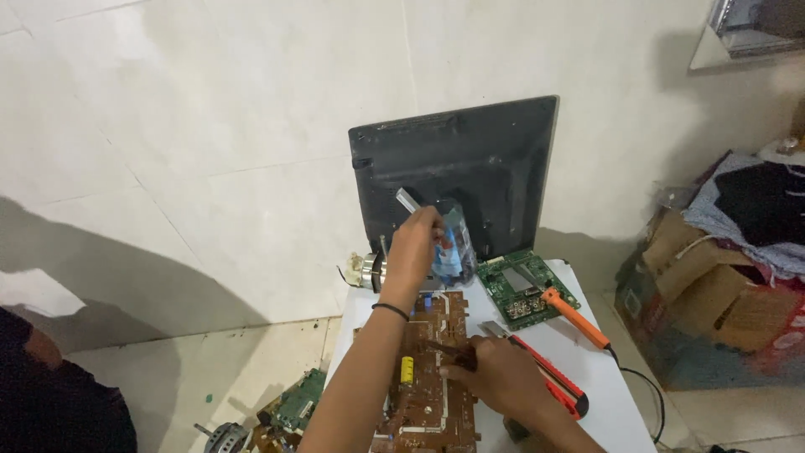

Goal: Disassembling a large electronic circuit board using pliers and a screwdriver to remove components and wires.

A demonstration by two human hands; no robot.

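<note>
Fingers of the left hand (417,237) are wrapped round a small clear-blue plastic bottle (454,243), raised above the far end of a brown circuit board (432,369); bottle is gripped at mid-body, neck hidden behind the knuckles. Fingers of the right hand (501,375) are pinched tight on a thin dark tool (449,352), prob. a brush or probe, exact type can't be told, w/ its tip resting on the board near the centre.

Board lies flat on the white tabletop (612,394), long axis running from the near edge away toward the wall, far end pointing at the black monitor back panel (470,168) that leans upright against the wall. A yellow capacitor (407,369) sits on the board's left side. Tool shaft lies roughly crosswise, tip pointing left. Bottle is held near upright, slightly tilted.

For clean work, judged from this view: tool tip should be kept light on the board so no part legs get bent; bottle should be tipped slowly so only a small amt. lands, and kept clear of the green circuit board (524,288) just beside. Orange-handled soldering iron (575,318) and red utility knife (549,377) lie to the right, close to the right wrist, so elbow room is tight.
</note>
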